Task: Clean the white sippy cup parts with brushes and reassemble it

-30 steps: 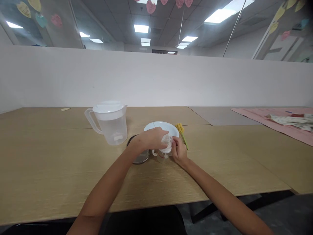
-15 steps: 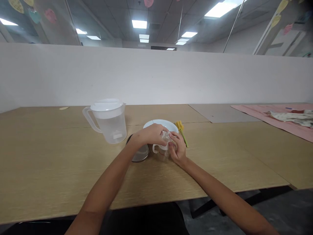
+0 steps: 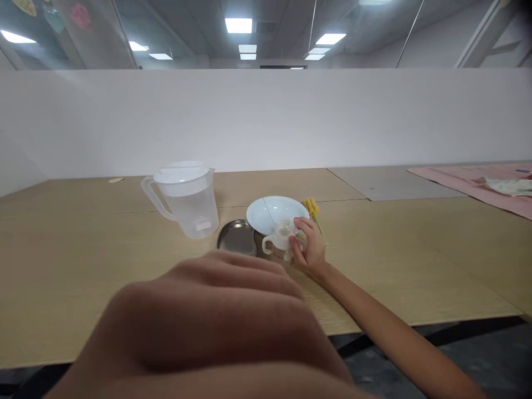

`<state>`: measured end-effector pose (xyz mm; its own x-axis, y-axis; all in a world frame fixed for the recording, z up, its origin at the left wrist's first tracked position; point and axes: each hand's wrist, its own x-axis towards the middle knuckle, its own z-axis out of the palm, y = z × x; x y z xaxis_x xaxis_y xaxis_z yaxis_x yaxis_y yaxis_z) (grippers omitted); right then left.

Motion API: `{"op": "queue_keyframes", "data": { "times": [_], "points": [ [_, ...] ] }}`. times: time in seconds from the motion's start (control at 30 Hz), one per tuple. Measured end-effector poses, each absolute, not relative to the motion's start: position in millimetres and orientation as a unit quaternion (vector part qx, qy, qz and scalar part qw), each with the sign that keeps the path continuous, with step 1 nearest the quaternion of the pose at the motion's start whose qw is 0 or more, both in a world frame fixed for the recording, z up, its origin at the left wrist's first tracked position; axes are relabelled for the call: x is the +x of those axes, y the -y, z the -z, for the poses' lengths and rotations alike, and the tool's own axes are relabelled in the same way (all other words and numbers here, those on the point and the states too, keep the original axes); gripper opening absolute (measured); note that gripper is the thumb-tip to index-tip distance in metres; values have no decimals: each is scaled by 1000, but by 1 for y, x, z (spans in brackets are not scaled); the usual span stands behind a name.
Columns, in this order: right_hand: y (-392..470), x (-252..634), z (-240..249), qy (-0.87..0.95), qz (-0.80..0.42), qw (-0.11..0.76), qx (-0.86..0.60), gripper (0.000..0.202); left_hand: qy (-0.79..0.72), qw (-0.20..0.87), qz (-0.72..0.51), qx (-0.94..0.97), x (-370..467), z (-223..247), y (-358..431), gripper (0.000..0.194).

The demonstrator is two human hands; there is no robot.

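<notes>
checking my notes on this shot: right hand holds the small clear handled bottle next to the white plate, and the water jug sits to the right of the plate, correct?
Not quite. The right hand does hold the small clear handled bottle next to the white plate, but the water jug sits to the left of the plate, beyond the metal dish, as the head view shows.

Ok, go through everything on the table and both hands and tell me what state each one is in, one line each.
Baby bottle: upright on the table, teat on top, gripped from the side.
Right hand: closed around the baby bottle.
Left hand: raised close to the camera, blurred, nothing visible in it.
Pitcher: upright, lid on, partly filled with water.
White plate: tilted, resting on the metal dish.
Metal dish: flat.
Yellow brush: lying flat.
</notes>
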<state>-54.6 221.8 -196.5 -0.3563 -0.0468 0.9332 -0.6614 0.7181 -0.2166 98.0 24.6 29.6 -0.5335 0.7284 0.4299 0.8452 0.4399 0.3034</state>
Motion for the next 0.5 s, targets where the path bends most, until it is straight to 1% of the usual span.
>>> {"op": "queue_keyframes", "data": {
  "times": [0.1, 0.23, 0.3, 0.37, 0.5],
  "points": [
    [-222, -54, 196, 782, -293, 504, 218, 37, 869, 93, 235, -426, 101, -26, -18, 40],
    [-223, -54, 200, 784, -294, 503, 214, 38, 863, 64, 279, -417, 95, -24, -20, 44],
    [-223, -54, 201, 788, -294, 501, 203, 38, 861, 90, 287, -411, 96, -28, -28, 49],
    [-223, -54, 202, 787, -294, 505, 199, 39, 861, 106, 267, -420, 99, -34, -38, 56],
    [-221, -53, 201, 771, -295, 522, 214, 48, 852, 84, 228, -464, 103, -45, -43, 70]
  ]
}}
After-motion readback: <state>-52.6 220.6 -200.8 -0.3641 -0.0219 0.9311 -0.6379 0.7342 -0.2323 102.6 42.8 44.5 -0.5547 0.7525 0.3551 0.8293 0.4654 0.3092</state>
